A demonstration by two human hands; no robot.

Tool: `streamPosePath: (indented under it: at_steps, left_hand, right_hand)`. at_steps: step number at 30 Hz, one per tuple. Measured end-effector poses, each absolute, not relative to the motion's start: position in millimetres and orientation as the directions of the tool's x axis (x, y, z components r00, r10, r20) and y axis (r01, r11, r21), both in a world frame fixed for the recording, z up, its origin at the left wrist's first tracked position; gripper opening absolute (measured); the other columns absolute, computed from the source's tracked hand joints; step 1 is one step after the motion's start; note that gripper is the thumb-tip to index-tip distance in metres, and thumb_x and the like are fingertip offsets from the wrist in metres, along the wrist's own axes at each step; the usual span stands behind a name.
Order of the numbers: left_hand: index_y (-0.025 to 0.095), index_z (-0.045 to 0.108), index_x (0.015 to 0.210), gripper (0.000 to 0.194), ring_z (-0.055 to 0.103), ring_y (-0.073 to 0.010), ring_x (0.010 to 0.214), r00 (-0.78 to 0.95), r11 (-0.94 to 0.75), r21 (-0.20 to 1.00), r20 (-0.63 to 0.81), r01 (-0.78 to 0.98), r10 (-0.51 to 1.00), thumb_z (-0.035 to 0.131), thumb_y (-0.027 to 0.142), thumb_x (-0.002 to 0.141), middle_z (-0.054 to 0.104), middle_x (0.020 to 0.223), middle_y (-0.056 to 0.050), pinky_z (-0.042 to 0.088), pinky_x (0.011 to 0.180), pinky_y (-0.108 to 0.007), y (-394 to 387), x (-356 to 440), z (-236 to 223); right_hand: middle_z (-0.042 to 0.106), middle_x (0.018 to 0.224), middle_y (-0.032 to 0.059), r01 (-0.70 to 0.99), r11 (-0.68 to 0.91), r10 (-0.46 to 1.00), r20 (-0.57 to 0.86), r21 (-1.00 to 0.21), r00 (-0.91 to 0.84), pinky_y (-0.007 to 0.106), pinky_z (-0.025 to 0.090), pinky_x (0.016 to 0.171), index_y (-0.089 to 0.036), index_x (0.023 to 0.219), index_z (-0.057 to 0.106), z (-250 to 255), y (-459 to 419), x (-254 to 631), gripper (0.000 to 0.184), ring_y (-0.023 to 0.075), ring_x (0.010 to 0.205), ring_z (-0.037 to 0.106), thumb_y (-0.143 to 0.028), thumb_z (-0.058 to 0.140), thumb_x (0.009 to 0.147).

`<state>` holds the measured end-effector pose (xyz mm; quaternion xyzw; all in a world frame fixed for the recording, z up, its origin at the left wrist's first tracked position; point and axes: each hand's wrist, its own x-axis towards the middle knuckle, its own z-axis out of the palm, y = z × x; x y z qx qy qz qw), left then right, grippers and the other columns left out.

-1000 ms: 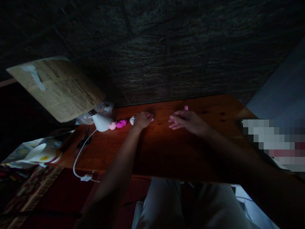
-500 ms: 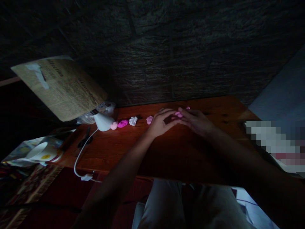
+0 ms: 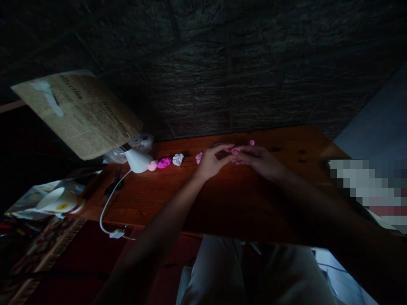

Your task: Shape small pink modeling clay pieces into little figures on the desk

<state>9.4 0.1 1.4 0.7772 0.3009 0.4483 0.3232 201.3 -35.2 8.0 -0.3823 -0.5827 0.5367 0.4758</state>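
Note:
Over the wooden table, my left hand (image 3: pixel 212 163) and my right hand (image 3: pixel 262 162) meet with their fingertips closed around one small piece of pink modelling clay (image 3: pixel 235 151). Its exact shape is partly covered by my fingers. A light pink clay lump (image 3: pixel 199 158) lies just beyond my left wrist, half hidden by that hand. Behind my right hand sits another small pink clay bit (image 3: pixel 252 142). Further left lie a white clay lump (image 3: pixel 178 159), a magenta lump (image 3: pixel 164 162) and a pale pink lump (image 3: pixel 152 165) in a row.
A white lamp base (image 3: pixel 138 162) with a newsprint-patterned shade (image 3: pixel 79 114) stands at the left, its white cord (image 3: pixel 104 212) hanging over the edge. Dark scissors (image 3: pixel 112 184) lie near it. A white paper cup (image 3: pixel 59 201) is at far left. A dark stone-patterned wall (image 3: pixel 203 67) rises behind the table (image 3: pixel 216 207).
My fingers have shifted on the pink clay, which now shows a more rounded outline between both hands. The small pink bit behind my right hand is more exposed.

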Motion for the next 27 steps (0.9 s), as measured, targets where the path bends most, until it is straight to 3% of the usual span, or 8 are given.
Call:
streamPosePath:
  at_steps: [3, 10, 15, 20, 27]
  left_hand:
    - [0.017, 0.076, 0.113, 0.031, 0.074, -0.0182, 0.098, 0.446, -0.656, 0.74, 0.542, 0.15, 0.713, 0.08, 0.027, 0.084, 0.079, 0.109, -0.01, 0.059, 0.093, -0.035, 5, 7, -4]
    - [0.018, 0.075, 0.121, 0.035, 0.075, -0.0185, 0.096, 0.495, -0.726, 0.677, 0.593, 0.12, 0.635, 0.078, 0.026, 0.087, 0.079, 0.11, -0.011, 0.061, 0.091, -0.035, 3, 9, -9]
    - [0.022, 0.075, 0.122, 0.035, 0.075, -0.0182, 0.098, 0.466, -0.697, 0.708, 0.581, 0.115, 0.667, 0.076, 0.025, 0.088, 0.079, 0.116, -0.009, 0.062, 0.094, -0.036, 1, 11, -5]
    - [0.019, 0.077, 0.112, 0.026, 0.074, -0.0196, 0.108, 0.394, -0.621, 0.779, 0.546, 0.085, 0.739, 0.076, 0.026, 0.087, 0.077, 0.121, -0.011, 0.059, 0.1, -0.038, 6, 8, -1]
    - [0.015, 0.072, 0.111, 0.03, 0.076, -0.0181, 0.095, 0.371, -0.483, 0.876, 0.455, -0.022, 0.809, 0.077, 0.03, 0.085, 0.079, 0.109, -0.01, 0.061, 0.078, -0.029, 8, 8, 3]
  right_hand:
    - [0.079, 0.088, 0.0041, 0.033, 0.229, 0.94, 0.212, -0.973, -0.269, 0.039, 0.058, 0.089, -0.022, 0.094, 0.081, 7, -34, 202, 0.04, 0.0186, 0.082, 0.071, -0.06, 0.078, 0.079]
    - [0.077, 0.077, 0.0043, 0.149, 0.291, 0.92, 0.233, -0.945, -0.316, 0.038, 0.057, 0.081, -0.023, 0.083, 0.078, 7, -35, 204, 0.044, 0.0199, 0.075, 0.071, -0.066, 0.07, 0.083]
    - [0.076, 0.083, 0.0024, 0.076, 0.297, 0.926, 0.267, -0.952, -0.268, 0.039, 0.056, 0.088, -0.024, 0.086, 0.078, 11, -38, 199, 0.04, 0.0179, 0.08, 0.068, -0.063, 0.07, 0.085]
    - [0.077, 0.1, 0.0066, -0.091, 0.156, 0.936, 0.176, -0.984, -0.305, 0.038, 0.059, 0.086, -0.024, 0.106, 0.078, 10, -37, 195, 0.041, 0.0201, 0.092, 0.071, -0.057, 0.078, 0.082]
    - [0.079, 0.103, 0.0085, -0.081, 0.085, 0.981, 0.098, -0.993, -0.169, 0.034, 0.058, 0.076, -0.021, 0.103, 0.078, 13, -37, 202, 0.047, 0.0177, 0.084, 0.071, -0.057, 0.084, 0.074]
